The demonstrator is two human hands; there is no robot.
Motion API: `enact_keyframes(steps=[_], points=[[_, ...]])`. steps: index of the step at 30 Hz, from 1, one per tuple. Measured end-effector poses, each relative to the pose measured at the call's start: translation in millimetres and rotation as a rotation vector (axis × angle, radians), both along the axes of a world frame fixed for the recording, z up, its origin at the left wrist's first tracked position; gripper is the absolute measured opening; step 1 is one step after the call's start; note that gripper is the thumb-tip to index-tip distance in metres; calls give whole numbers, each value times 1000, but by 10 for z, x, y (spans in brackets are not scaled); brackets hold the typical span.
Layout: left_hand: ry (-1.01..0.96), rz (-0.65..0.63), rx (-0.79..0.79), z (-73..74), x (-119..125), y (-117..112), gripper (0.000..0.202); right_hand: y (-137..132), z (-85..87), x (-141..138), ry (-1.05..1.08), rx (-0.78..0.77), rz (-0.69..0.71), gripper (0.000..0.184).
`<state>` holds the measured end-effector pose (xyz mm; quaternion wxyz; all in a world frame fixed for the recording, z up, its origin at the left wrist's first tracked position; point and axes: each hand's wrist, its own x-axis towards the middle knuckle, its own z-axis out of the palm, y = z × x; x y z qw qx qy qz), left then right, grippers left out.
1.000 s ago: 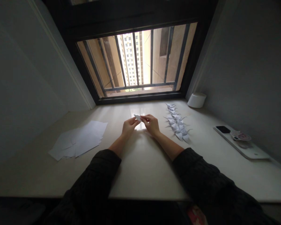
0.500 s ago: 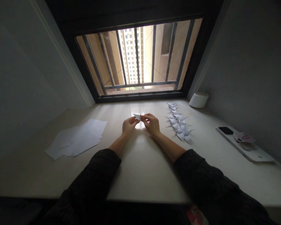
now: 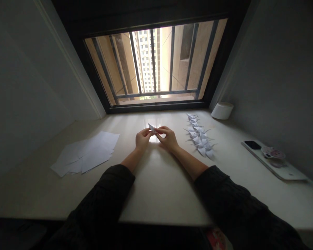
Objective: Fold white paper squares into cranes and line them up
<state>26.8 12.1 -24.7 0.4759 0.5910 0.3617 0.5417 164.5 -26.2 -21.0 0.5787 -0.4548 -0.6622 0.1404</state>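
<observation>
Small folded white paper piece (image 3: 151, 127) is held in a narrow pinch between left hand (image 3: 143, 139) and right hand (image 3: 169, 139), long axis tilted up-left, lying nearer the left hand, though finger contact is poorly resolved.

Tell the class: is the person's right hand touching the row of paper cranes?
Apart. The head view shows the right hand holding the folded paper, with bare tabletop showing between it and the paper cranes.

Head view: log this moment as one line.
left hand: holds folded paper | right hand: holds folded paper | paper cranes: row at right | sheets: pile at left
</observation>
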Motion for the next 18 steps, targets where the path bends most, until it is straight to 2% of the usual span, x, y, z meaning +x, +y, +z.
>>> enact_keyframes(steps=[3, 9, 13, 18], points=[[0, 1, 17, 27, 4, -23, 31, 27, -29, 17, 69, -14, 37, 26], [-16, 8, -23, 56, 25, -47, 32, 92, -79, 71, 181, -120, 26, 26], [-8, 29, -41, 23, 24, -17, 33, 109, -93, 66, 184, -117, -1, 21], [57, 35, 28, -34, 32, 3, 33, 75, -71, 40, 165, -133, -50, 20]])
